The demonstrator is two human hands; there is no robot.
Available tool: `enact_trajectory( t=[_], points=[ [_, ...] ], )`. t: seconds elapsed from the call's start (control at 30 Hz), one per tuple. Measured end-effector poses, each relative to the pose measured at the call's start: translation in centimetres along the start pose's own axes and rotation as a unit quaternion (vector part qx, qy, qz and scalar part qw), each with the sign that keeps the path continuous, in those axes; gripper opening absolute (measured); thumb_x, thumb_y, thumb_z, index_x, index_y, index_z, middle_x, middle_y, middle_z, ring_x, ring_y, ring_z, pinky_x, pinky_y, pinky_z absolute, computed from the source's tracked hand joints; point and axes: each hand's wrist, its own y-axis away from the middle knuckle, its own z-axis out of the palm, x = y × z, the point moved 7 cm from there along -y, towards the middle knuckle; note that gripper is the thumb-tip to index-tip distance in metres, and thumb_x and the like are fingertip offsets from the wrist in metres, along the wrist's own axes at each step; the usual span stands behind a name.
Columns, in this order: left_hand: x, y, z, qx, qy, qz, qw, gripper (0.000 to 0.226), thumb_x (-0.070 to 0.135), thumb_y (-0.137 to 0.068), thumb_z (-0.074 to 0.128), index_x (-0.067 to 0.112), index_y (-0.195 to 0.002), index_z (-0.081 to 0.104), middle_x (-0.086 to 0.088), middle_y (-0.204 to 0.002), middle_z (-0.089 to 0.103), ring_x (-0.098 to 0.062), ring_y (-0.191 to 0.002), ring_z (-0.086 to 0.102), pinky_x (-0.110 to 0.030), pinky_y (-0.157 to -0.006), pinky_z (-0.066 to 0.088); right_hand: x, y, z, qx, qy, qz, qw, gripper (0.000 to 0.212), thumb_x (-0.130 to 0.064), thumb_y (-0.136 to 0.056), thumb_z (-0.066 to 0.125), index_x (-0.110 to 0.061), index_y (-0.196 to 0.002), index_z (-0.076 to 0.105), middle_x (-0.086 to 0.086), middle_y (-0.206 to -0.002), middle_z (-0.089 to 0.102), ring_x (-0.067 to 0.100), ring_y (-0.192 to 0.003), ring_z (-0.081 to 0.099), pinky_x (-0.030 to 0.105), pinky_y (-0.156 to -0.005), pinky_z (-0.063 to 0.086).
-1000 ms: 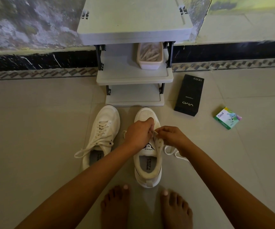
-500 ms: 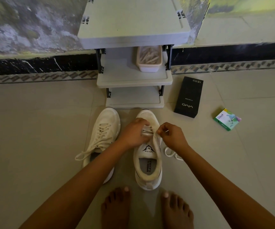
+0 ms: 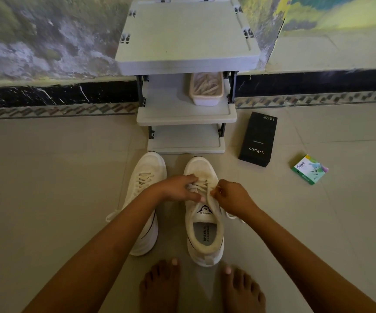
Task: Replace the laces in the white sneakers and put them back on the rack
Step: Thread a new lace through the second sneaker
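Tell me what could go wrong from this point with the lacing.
1. The left hand and right hand pinch the lace while its loose end lies on the floor; a tug might leave the ends uneven.
2. The other sneaker's lace end trails beside the left arm and could snag.

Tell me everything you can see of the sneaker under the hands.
The sneaker is white, yellowed at toe and collar, with a dark line along the sole and a black triangular SPEED logo on the tongue. It stands upright on the tiled floor, toe towards the rack, heel near bare feet. Its lace crosses the eyelets near the toe, a loose part trailing on the floor at its right. The left hand grips it at the eyelets; the right hand pinches the lace.
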Motion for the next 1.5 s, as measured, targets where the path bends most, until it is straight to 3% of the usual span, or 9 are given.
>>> enact_trajectory(
  t=[0.17, 0.3, 0.43, 0.57, 0.7, 0.87, 1.0, 1.13, 1.5],
  points=[
    [-0.4, -0.4, 0.6, 0.005, -0.008, 0.001, 1.0, 0.088, 0.052, -0.078, 0.067, 0.021, -0.148, 0.025, -0.002, -0.153, 0.029, -0.02, -0.137, 0.032, -0.032, -0.109, 0.028, -2.1, 0.7, -4.9, 0.066, -0.178, -0.072, 0.979, 0.012, -0.016, -0.096, 0.045, -0.01, -0.094, 0.055, 0.004, -0.102, 0.053, 0.017, -0.091, 0.052, 0.02, -0.073, 0.041],
    [-0.4, -0.4, 0.9, 0.0, -0.028, 0.003, 1.0, 0.088, 0.054, -0.08, 0.064, 0.019, -0.149, 0.022, -0.001, -0.155, 0.025, -0.019, -0.138, 0.031, -0.029, -0.109, 0.026, -3.8, 1.7, -10.8, 0.042, -0.554, -0.115, 0.824, 0.02, -0.019, -0.098, 0.038, -0.018, -0.08, 0.047, -0.006, -0.077, 0.061, 0.008, -0.069, 0.06, 0.026, -0.068, 0.055],
    [-0.1, -0.4, 0.8, 0.003, -0.059, 0.004, 0.998, 0.087, 0.053, -0.082, 0.062, 0.018, -0.149, 0.019, -0.002, -0.157, 0.019, -0.02, -0.141, 0.026, -0.031, -0.112, 0.023, -2.9, 0.1, -7.7, 0.059, -0.181, -0.014, 0.982, 0.012, -0.035, -0.095, 0.048, -0.023, -0.093, 0.049, -0.006, -0.077, 0.052, 0.005, -0.062, 0.05, 0.019, -0.053, 0.039],
    [0.0, -0.3, 0.7, 0.01, -0.053, 0.002, 0.999, 0.087, 0.05, -0.082, 0.064, 0.018, -0.149, 0.02, -0.002, -0.156, 0.021, -0.021, -0.14, 0.027, -0.031, -0.112, 0.024, -0.7, 0.0, -0.4, -0.039, 0.035, 0.01, 0.999, 0.025, -0.032, -0.095, 0.05, -0.012, -0.107, 0.057, 0.007, -0.102, 0.062, 0.018, -0.091, 0.057, 0.025, -0.074, 0.044],
    [0.0, -0.2, 0.9, 0.011, -0.046, 0.003, 0.999, 0.087, 0.05, -0.082, 0.064, 0.017, -0.149, 0.021, -0.003, -0.155, 0.023, -0.022, -0.14, 0.028, -0.032, -0.112, 0.024, -1.4, 0.7, -3.0, 0.0, -0.161, -0.05, 0.986, 0.015, -0.02, -0.096, 0.046, -0.019, -0.083, 0.054, 0.001, -0.085, 0.056, 0.012, -0.074, 0.051, 0.023, -0.069, 0.04],
    [0.2, -0.1, 1.1, 0.01, -0.095, 0.016, 0.995, 0.084, 0.052, -0.085, 0.059, 0.017, -0.149, 0.019, -0.003, -0.157, 0.017, -0.021, -0.143, 0.021, -0.033, -0.115, 0.02, -3.0, 1.4, -8.1, 0.007, -0.547, -0.068, 0.834, 0.02, -0.021, -0.098, 0.039, -0.015, -0.087, 0.055, 0.003, -0.089, 0.067, 0.018, -0.086, 0.065, 0.029, -0.077, 0.056],
    [0.1, -0.1, 1.2, 0.012, -0.112, 0.011, 0.994, 0.084, 0.052, -0.085, 0.059, 0.017, -0.15, 0.018, -0.003, -0.156, 0.021, -0.022, -0.141, 0.026, -0.035, -0.115, 0.024, -1.6, 0.7, -6.0, 0.082, -0.333, 0.029, 0.939, 0.018, -0.034, -0.097, 0.044, -0.017, -0.09, 0.045, 0.001, -0.072, 0.054, 0.015, -0.063, 0.054, 0.024, -0.057, 0.048],
    [0.1, -0.1, 1.3, 0.019, -0.113, 0.008, 0.993, 0.082, 0.05, -0.085, 0.06, 0.017, -0.149, 0.021, -0.005, -0.155, 0.023, -0.022, -0.139, 0.029, -0.033, -0.112, 0.027, -0.4, 0.9, 0.1, -0.023, 0.009, 0.005, 1.0, 0.026, -0.034, -0.096, 0.047, -0.011, -0.107, 0.052, 0.006, -0.093, 0.061, 0.02, -0.086, 0.059, 0.028, -0.073, 0.047],
    [-0.2, -0.1, 1.8, 0.029, -0.117, 0.018, 0.993, 0.082, 0.05, -0.086, 0.059, 0.018, -0.15, 0.019, -0.001, -0.158, 0.012, -0.021, -0.143, 0.019, -0.033, -0.113, 0.02, 0.7, 2.3, -1.7, -0.13, -0.23, 0.023, 0.964, 0.029, -0.03, -0.098, 0.043, -0.02, -0.075, 0.058, -0.006, -0.07, 0.062, 0.008, -0.066, 0.057, 0.017, -0.064, 0.044]
  ],
)
